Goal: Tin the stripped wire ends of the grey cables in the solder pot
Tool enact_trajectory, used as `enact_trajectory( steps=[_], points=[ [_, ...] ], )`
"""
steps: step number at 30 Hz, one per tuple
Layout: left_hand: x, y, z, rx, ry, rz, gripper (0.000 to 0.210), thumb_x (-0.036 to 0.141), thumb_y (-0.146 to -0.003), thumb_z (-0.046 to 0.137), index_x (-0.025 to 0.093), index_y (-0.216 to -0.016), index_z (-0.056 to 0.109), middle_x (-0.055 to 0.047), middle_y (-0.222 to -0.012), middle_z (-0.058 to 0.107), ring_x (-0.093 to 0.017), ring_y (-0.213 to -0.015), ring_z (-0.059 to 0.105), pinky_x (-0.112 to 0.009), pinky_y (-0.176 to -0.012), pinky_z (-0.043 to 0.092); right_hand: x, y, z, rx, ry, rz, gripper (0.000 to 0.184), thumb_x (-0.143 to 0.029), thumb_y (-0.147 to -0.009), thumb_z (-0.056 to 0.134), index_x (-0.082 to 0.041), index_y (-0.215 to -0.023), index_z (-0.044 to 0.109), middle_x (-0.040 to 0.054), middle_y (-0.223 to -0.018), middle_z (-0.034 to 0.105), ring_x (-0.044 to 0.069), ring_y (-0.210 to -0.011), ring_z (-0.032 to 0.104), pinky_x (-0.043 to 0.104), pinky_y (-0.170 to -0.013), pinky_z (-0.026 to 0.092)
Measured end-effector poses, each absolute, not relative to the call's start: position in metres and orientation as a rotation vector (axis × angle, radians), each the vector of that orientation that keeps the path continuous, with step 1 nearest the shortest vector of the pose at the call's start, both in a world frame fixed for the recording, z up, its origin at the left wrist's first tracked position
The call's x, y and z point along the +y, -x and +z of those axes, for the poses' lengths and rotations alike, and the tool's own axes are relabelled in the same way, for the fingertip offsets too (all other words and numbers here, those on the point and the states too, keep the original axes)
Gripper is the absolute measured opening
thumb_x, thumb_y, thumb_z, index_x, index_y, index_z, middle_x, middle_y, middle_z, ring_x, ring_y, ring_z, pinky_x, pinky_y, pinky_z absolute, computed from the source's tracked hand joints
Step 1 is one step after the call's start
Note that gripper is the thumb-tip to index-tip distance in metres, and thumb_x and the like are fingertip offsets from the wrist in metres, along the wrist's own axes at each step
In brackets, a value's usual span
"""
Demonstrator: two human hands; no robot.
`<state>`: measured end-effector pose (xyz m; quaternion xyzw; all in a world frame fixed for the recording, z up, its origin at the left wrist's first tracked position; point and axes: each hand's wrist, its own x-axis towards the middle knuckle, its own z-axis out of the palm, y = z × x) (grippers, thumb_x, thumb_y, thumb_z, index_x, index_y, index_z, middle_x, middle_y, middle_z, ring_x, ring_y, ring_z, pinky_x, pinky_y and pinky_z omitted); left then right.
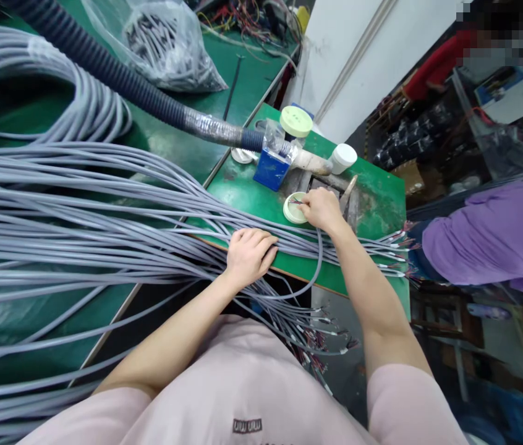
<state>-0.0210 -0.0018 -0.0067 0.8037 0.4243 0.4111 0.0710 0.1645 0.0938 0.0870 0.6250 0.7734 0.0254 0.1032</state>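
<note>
My right hand (321, 209) is closed on the end of a grey cable (321, 250), which loops down from it toward the table edge. The thin coloured wires (295, 201) at that end sit over a shallow pale dish (292, 214). My left hand (250, 252) lies over a thick bundle of grey cables (187, 216), with its fingers curled round some of them at the green table's near edge. More cables hang below this edge, their stripped wire ends (317, 340) in front of my body.
A dark ribbed hose (150, 93) runs to a blue block (271, 170) behind the dish. Nearby stand a round yellow-green lid (296, 121) and a white tub (344, 159). A coiled cable (85, 93) and a plastic bag (169, 49) lie left. A person in purple (497, 235) is at right.
</note>
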Motion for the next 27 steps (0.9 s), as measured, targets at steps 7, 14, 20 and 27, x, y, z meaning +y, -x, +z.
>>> enact_trajectory(
  steps=[7,14,20,27],
  points=[
    [-0.001,0.022,-0.007,1.269,-2.402,1.256,0.018,0.028,-0.089,0.056,0.021,-0.102,0.066,-0.004,-0.099,0.073,-0.02,-0.094,0.062,-0.038,-0.087,0.037,0.091,-0.178,0.1,2.331,-1.917,0.107,0.029,-0.028,-0.084,0.049,-0.015,-0.078,0.073,0.0121,-0.087,0.071,0.025,-0.087,0.058,0.033,-0.067,0.034],
    [-0.002,0.021,-0.009,1.274,-2.366,1.3,0.016,0.028,-0.088,0.057,0.021,-0.1,0.066,-0.004,-0.098,0.073,-0.019,-0.092,0.063,-0.037,-0.087,0.038,0.102,-0.232,0.108,2.144,-2.278,0.212,0.024,-0.03,-0.081,0.055,-0.015,-0.072,0.072,0.0104,-0.074,0.067,0.024,-0.074,0.057,0.033,-0.064,0.035],
    [-0.001,0.021,-0.008,1.268,-2.381,1.31,0.016,0.027,-0.087,0.059,0.021,-0.1,0.066,-0.003,-0.097,0.074,-0.019,-0.092,0.063,-0.037,-0.086,0.038,0.115,-0.248,0.084,1.975,-2.336,0.171,0.024,-0.031,-0.082,0.056,-0.015,-0.08,0.073,0.0143,-0.086,0.071,0.028,-0.087,0.063,0.034,-0.072,0.042],
    [-0.001,0.021,-0.008,1.272,-2.377,1.293,0.017,0.028,-0.087,0.058,0.022,-0.101,0.067,-0.004,-0.098,0.074,-0.019,-0.093,0.063,-0.037,-0.087,0.038,0.123,-0.25,0.072,1.912,-2.319,0.148,0.028,-0.029,-0.082,0.052,-0.014,-0.089,0.074,0.017,-0.097,0.073,0.031,-0.095,0.065,0.035,-0.078,0.046]
  ],
)
